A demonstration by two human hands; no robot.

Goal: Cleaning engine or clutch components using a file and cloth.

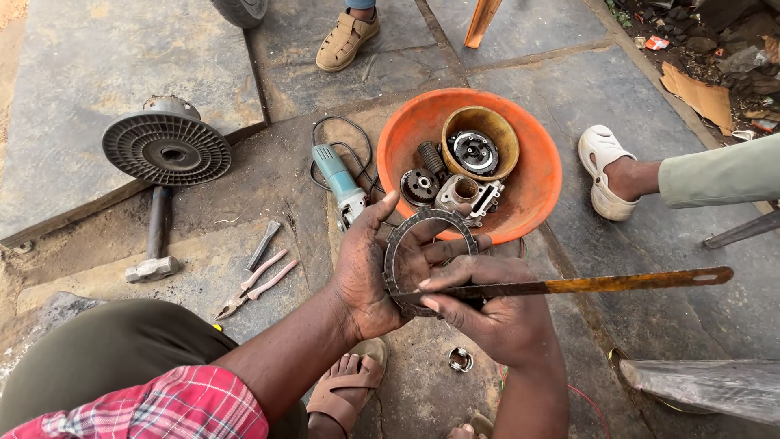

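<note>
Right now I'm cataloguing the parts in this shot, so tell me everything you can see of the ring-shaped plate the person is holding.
The ring plate is a flat, thin, dark grey ring, metal by its look, with a wide open centre and small teeth or notches along its outer edge. It looks worn and grimy. It stands tilted, cradled in the left hand, thumb at its upper edge and fingers showing through its centre. The right hand lays a long rusty flat strip across its lower rim. It is held above the stone floor, just before the orange basin.
</note>
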